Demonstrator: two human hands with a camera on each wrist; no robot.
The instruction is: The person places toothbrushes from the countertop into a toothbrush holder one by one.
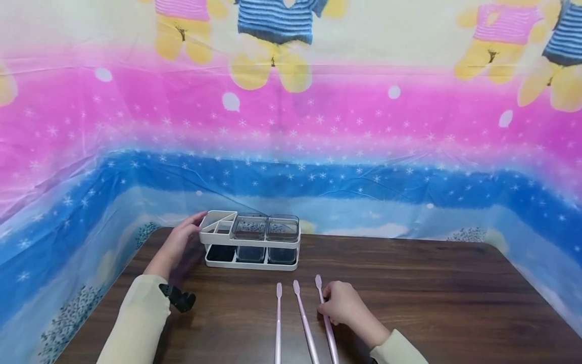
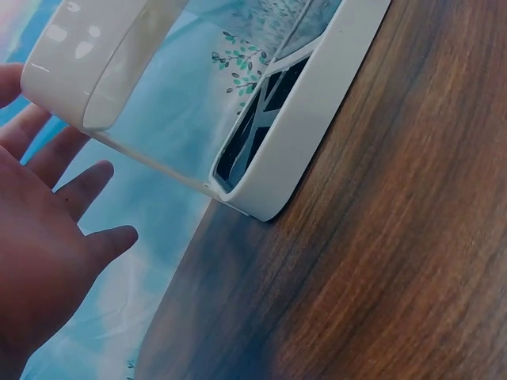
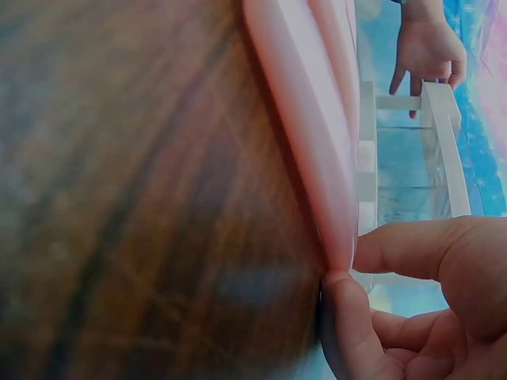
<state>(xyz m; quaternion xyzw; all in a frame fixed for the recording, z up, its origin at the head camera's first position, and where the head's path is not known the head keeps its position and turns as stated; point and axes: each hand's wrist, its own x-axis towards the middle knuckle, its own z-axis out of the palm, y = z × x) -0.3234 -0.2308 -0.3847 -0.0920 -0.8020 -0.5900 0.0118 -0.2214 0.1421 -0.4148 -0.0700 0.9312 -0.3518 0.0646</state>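
A white two-tier holder [image 1: 254, 243] stands at the back left of the table. My left hand [image 1: 179, 240] touches its left end; in the left wrist view the fingers [image 2: 85, 188] are spread and fairly straight beside the upper tier. Three pink toothbrushes lie side by side, heads pointing away: a left one [image 1: 279, 323], a middle one [image 1: 305, 323] and a right one [image 1: 329, 336]. Thumb and forefinger of my right hand [image 1: 344, 303] pinch the right toothbrush, which lies along the tabletop. The near ends of all three run out of the head view.
Two clear square cups [image 1: 250, 228] sit in the holder's upper tier. Beneath them, the lower tier has dark compartments [image 1: 221, 253]. The brown wooden table [image 1: 436, 298] meets a printed cloth [image 1: 364, 187] at its back and sides.
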